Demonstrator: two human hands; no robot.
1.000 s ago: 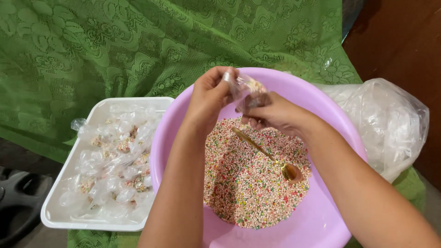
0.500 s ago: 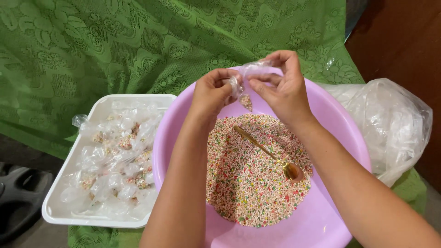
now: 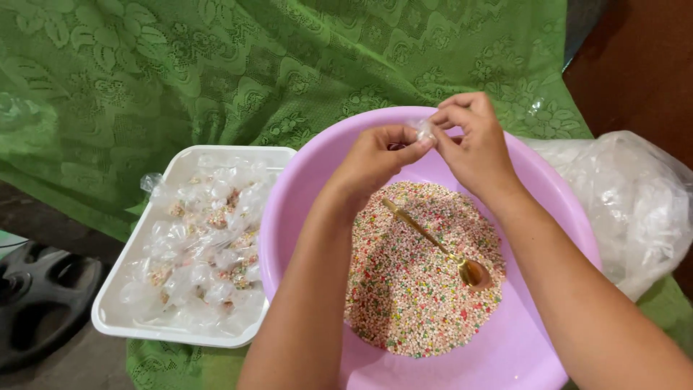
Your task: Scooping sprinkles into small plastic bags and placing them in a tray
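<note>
I judge the sealing step in hand: my left hand (image 3: 375, 155) and right hand (image 3: 473, 141) both pinch the small clear plastic packet (image 3: 422, 130) shut, above the round pink plastic basin (image 3: 303, 195) of multicoloured sprinkles (image 3: 411, 289). Next calls for a firm twist. The gold metal spoon (image 3: 440, 245) lies untouched.

Both hands up and pinched together, fingertip to fingertip

Left hand (image 3: 375, 160) and right hand (image 3: 473, 144) meet in the middle, thumbs and forefingers closed in a tight pinch, other fingers curled in. Both forearms are bare and angle up from the bottom edge, wrists slightly bent.
</note>
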